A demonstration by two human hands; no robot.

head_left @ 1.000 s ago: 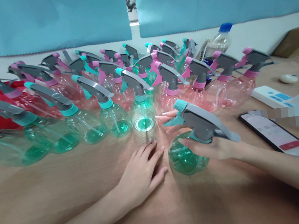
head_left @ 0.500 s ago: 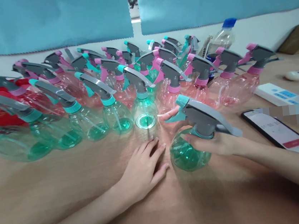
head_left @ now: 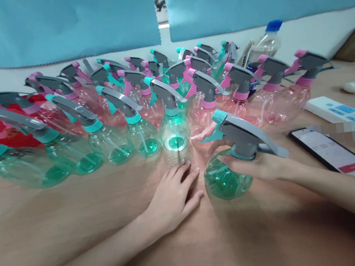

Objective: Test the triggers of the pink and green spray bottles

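Note:
My right hand (head_left: pixel 251 165) is closed around the neck of a green spray bottle (head_left: pixel 224 181) with a grey and teal trigger head, its index finger stretched out past the trigger. The bottle tilts slightly; whether its base touches the table is hard to tell. To its left, my left hand (head_left: pixel 173 197) lies flat on the wooden table (head_left: pixel 126 215), fingers a little apart and holding nothing. Just beyond my fingertips stands another green spray bottle (head_left: pixel 174 129), at the right end of a front row of green bottles.
Several pink spray bottles (head_left: pixel 206 119) and more green ones crowd behind the front row. A phone (head_left: pixel 333 149) lies at right, near a white device with blue buttons (head_left: pixel 331 109) and a white mouse-like object (head_left: pixel 354 87). A blue-capped bottle (head_left: pixel 265 46) and red plastic (head_left: pixel 7 131) stand farther back.
The whole view has shifted slightly, with things appearing a little farther right. Both hands keep their poses, and the right still grips the green spray bottle.

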